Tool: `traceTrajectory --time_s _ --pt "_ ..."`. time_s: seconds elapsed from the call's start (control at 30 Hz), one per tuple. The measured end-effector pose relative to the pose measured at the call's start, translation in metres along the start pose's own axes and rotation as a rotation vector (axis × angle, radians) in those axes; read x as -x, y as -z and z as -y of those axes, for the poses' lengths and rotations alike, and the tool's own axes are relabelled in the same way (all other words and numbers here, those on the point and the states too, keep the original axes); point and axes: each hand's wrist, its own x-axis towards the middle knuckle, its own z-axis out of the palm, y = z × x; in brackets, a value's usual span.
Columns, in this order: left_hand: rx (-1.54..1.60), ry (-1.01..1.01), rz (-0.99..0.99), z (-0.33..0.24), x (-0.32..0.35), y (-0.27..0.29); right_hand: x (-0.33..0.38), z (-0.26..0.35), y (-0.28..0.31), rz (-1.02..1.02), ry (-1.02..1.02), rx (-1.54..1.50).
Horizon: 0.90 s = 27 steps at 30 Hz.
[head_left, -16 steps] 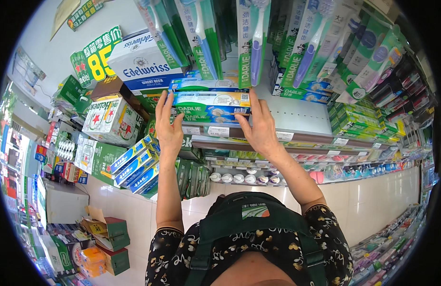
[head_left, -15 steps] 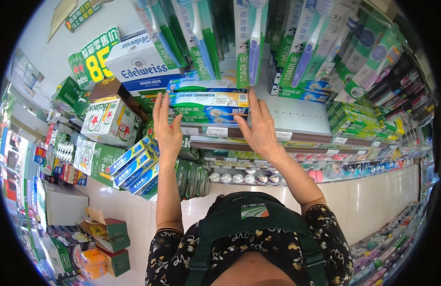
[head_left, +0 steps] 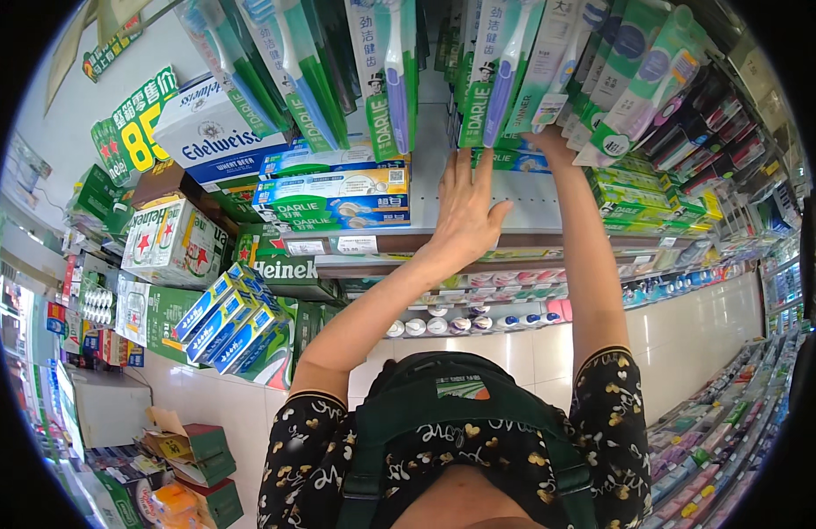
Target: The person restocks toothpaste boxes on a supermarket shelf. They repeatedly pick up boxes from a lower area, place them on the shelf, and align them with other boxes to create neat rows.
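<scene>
My left hand (head_left: 465, 212) lies over the shelf with its fingers stretched forward and holds nothing. Its fingertips reach the left end of the toothpaste boxes (head_left: 507, 161) at the back, under the hanging toothbrush packs (head_left: 492, 79). At the right end of those boxes is my right hand (head_left: 552, 148), its fingers mostly hidden behind the packs, so its grip cannot be made out. To the left, a stack of blue, green and yellow toothpaste boxes (head_left: 330, 198) sits at the shelf's front edge, touched by neither hand.
Green-and-yellow boxes (head_left: 633, 207) stand right of my right forearm. Beer cartons (head_left: 183, 238) and blue toothpaste boxes (head_left: 227, 317) are piled at the left. More toothbrush packs (head_left: 390, 79) hang above the shelf. Lower shelves hold bottles (head_left: 461, 324); open cardboard boxes (head_left: 196, 445) lie on the floor.
Both hands have left the front toothpaste stack, which stays in place, and moved right to the boxes farther back. The view has shifted to the right.
</scene>
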Motion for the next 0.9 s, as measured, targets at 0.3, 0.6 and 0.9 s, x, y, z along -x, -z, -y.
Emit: traceTrajectory --time_s 0.3,0.6,0.9 --pt "-0.156 0.03 0.189 0.005 0.001 -0.019 -0.047 -0.031 -0.012 0.179 -0.125 -0.061" --pt "-0.236 0.01 0.217 0.004 0.004 -0.022 -0.06 -0.023 -0.013 0.191 -0.108 -0.033" --pt "-0.246 0.038 0.257 0.003 0.005 -0.005 -0.057 -0.035 -0.005 0.22 -0.156 -0.037"
